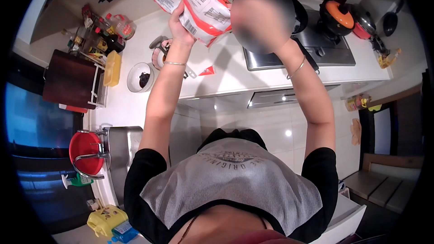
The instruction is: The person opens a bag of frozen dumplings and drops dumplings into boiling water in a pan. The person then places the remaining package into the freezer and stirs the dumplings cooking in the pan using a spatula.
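Red-and-white bag (pixel 199 7); orange lid (pixel 339 14).

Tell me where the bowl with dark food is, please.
In the head view, the bowl is on the counter at the left, between the yellow box and the left forearm.

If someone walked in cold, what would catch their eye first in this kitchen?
Probably the big red-and-white bag raised in the left hand, at the top of the view. Next might come the bright orange lid by the stove, upper right, then the red basin beside the sink, lower left.
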Demonstrator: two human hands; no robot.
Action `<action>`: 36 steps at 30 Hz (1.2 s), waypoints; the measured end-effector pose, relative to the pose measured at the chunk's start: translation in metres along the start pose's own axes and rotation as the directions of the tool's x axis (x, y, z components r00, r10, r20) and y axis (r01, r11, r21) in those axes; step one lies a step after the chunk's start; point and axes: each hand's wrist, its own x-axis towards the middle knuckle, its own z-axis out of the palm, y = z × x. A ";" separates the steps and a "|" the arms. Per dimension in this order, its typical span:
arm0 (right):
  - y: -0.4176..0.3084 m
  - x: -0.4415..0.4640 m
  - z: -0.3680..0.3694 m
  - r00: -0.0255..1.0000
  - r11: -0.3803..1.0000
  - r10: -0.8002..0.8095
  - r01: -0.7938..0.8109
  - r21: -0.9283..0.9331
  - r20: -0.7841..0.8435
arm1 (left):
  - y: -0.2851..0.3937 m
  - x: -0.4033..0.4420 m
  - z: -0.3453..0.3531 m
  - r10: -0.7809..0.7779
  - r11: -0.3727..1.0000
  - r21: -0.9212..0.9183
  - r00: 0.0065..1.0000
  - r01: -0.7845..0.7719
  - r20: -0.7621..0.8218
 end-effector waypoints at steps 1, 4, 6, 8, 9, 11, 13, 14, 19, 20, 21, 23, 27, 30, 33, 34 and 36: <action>0.002 0.000 -0.001 0.999 1.000 -0.017 0.017 -0.016 0.028 | 0.000 0.000 -0.001 -0.005 1.000 -0.020 1.000 0.005 0.001; 0.012 -0.001 -0.001 0.998 0.998 -0.053 0.052 0.047 0.032 | -0.002 0.000 -0.002 -0.036 0.998 -0.044 0.999 0.038 0.026; 0.010 -0.001 0.000 0.999 0.999 -0.027 0.028 -0.034 0.044 | -0.004 -0.001 0.004 -0.027 0.999 -0.036 1.000 0.028 0.013; 0.009 -0.003 0.000 0.998 0.990 -0.050 0.054 -0.133 0.039 | -0.007 -0.002 0.007 -0.029 0.999 -0.042 1.000 0.028 -0.007; 0.010 -0.005 0.000 0.996 0.977 -0.087 0.091 -0.191 0.031 | -0.009 -0.001 0.007 -0.035 0.998 -0.052 0.999 0.034 -0.019; 0.013 -0.009 0.000 0.992 0.960 -0.125 0.126 -0.250 0.020 | -0.012 0.002 0.006 -0.048 0.996 -0.072 0.999 0.046 -0.021; 0.021 -0.013 0.000 0.992 0.960 -0.125 0.124 -0.252 0.011 | -0.016 0.004 0.003 -0.060 0.994 -0.092 0.998 0.059 -0.003; 0.025 -0.015 0.000 0.991 0.967 -0.125 0.114 -0.230 -0.036 | -0.017 0.005 0.002 -0.058 0.993 -0.100 0.998 0.057 -0.007; 0.045 -0.023 -0.002 0.977 0.994 -0.042 0.021 -0.104 -0.207 | -0.021 0.008 0.003 -0.040 0.995 -0.094 0.998 0.036 -0.050; 0.051 -0.025 -0.002 0.970 0.996 -0.013 -0.007 -0.083 -0.244 | -0.021 0.008 0.003 -0.038 0.994 -0.100 0.997 0.031 -0.062; 0.055 -0.028 -0.001 0.941 0.991 0.133 -0.122 0.055 -0.312 | -0.021 0.008 0.003 -0.035 0.994 -0.107 0.997 0.027 -0.073; 0.066 -0.037 -0.003 0.896 0.946 0.319 -0.282 0.161 -0.309 | -0.021 0.008 -0.001 -0.035 0.992 -0.122 0.994 0.022 -0.101; 0.105 -0.066 -0.005 0.901 0.893 0.420 -0.431 -0.128 -0.109 | -0.020 0.006 -0.013 -0.031 0.992 -0.122 0.986 0.011 -0.165; 0.143 -0.098 0.000 0.899 0.834 0.417 -0.323 -0.448 0.129 | -0.016 -0.003 -0.008 -0.023 0.996 -0.085 0.978 0.005 -0.206; 0.162 -0.111 0.002 0.827 0.784 0.453 -0.191 -0.590 0.333 | -0.013 -0.002 -0.009 -0.041 0.997 -0.076 0.982 0.028 -0.184; 0.166 -0.113 0.003 0.816 0.779 0.459 -0.179 -0.601 0.352 | -0.011 -0.002 -0.011 -0.052 0.996 -0.077 0.984 0.040 -0.170; 0.168 -0.111 0.008 0.812 0.801 0.484 -0.261 -0.539 0.326 | -0.008 -0.002 -0.011 -0.057 0.996 -0.072 0.987 0.047 -0.152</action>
